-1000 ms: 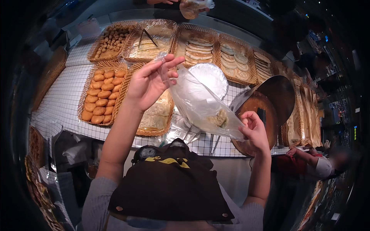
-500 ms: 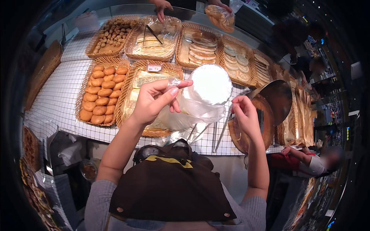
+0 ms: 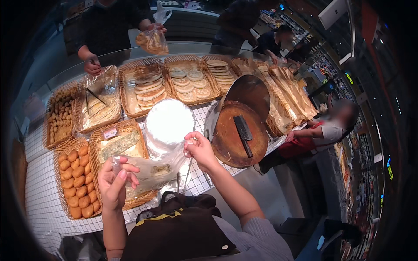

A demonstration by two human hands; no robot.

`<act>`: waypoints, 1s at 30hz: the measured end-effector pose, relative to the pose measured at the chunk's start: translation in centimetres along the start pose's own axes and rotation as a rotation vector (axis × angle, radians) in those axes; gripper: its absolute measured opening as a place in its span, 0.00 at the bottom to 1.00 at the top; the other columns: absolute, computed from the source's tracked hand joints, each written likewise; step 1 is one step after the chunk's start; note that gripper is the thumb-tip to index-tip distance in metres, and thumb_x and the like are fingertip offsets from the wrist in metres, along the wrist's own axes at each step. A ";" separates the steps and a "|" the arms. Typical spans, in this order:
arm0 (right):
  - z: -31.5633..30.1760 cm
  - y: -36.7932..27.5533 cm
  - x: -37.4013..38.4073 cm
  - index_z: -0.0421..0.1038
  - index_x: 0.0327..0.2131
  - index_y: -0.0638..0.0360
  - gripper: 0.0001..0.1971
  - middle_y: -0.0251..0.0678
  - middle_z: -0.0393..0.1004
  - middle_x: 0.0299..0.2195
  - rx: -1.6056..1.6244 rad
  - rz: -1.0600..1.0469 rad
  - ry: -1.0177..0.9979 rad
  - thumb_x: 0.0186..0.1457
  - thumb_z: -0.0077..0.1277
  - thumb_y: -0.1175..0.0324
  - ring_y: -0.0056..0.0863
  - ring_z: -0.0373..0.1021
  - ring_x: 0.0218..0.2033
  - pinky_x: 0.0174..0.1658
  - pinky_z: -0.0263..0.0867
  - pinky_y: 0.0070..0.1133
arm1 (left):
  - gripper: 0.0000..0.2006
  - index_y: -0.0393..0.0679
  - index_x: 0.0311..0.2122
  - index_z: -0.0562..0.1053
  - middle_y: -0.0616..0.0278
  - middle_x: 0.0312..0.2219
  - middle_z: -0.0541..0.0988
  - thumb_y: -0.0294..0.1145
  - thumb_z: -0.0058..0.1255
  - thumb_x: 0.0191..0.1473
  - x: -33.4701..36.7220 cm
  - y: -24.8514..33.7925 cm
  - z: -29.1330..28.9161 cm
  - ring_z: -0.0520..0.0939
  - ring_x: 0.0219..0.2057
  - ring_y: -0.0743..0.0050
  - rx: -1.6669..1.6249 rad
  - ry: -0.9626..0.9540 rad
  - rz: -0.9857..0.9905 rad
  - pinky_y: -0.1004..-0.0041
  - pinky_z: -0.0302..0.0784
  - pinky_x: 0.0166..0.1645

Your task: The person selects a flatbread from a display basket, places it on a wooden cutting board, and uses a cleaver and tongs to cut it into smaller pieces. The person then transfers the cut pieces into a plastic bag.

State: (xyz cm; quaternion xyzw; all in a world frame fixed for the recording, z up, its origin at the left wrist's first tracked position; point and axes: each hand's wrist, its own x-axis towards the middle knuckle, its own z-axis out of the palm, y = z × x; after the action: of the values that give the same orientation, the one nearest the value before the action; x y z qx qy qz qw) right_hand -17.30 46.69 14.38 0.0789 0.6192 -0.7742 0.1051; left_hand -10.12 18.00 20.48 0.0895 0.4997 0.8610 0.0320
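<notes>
A clear plastic bag [image 3: 150, 170] is stretched between my two hands, over a basket of filled flatbreads. My left hand [image 3: 114, 183] has its fingers bent around one edge of the bag, the thumb raised beside them. The opposite edge is pinched in my right hand [image 3: 199, 150], just in front of a round stack of white items [image 3: 170, 124], too bright to make out. Through the film a piece of flatbread shows. The filled-flatbread basket [image 3: 140, 200] lies partly hidden behind the bag and my left hand.
A cleaver [image 3: 242, 135] rests on a round wooden chopping board [image 3: 230, 150] with a curved metal guard [image 3: 252, 91]. Baskets hold round buns [image 3: 78, 182], flatbreads [image 3: 149, 89] and small pieces [image 3: 61, 115]. Across the counter a person's hand [image 3: 92, 65] is near black tongs [image 3: 95, 96].
My view has swung right, bringing the chopping board and cleaver into sight. The plastic bag is now spread wider between my hands, below the white stack.
</notes>
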 end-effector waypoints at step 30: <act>6.2 -24.0 40.6 0.56 0.57 0.67 0.56 0.52 0.65 0.53 -0.797 -0.378 0.535 0.28 0.69 0.40 0.40 0.65 0.55 0.49 0.67 0.33 | 0.33 0.35 0.53 0.61 0.41 0.47 0.68 0.45 0.54 0.45 6.5 8.0 -2.3 0.78 0.37 0.44 -0.627 -0.332 -0.203 0.49 0.67 0.50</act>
State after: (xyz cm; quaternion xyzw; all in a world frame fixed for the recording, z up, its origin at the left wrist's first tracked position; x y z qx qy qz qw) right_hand -62.75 43.04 28.11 0.1147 0.8748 -0.4363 -0.1765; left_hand -16.69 13.04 27.09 0.1641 0.2058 0.9384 0.2238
